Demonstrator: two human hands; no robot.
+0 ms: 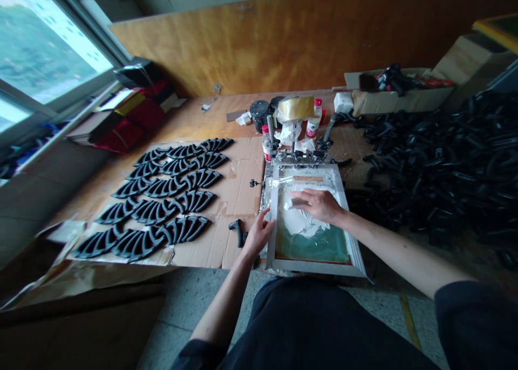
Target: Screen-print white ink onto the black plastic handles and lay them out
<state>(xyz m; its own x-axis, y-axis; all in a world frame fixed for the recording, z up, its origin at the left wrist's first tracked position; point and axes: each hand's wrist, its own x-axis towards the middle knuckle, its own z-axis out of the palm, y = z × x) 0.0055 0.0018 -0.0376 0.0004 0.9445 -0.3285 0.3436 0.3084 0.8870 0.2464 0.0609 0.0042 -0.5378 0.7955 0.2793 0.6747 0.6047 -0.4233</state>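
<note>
A screen-printing frame (315, 267) lies in front of me, with white ink (301, 224) spread over its green mesh. My right hand (319, 204) is over the mesh, its fingers closed on a small ink-coated scraper (290, 204) that seems to touch the ink. At the frame's left edge is my left hand (261, 232), fingers apart and slightly bent, holding nothing; whether it touches the frame I cannot tell. Beside it, a single black curved plastic part (238, 232) lies on the cardboard (243, 170). A metal clamp (299, 155) joins the frame's far end.
Rows of black parts (157, 208) cover the cardboard at left. A big heap of black pieces (437, 159) fills the right side. Behind the clamp stand red-capped bottles (313, 123), a dark tub (259, 114) and a tape roll (297, 109). An open carton (399, 101) sits back right.
</note>
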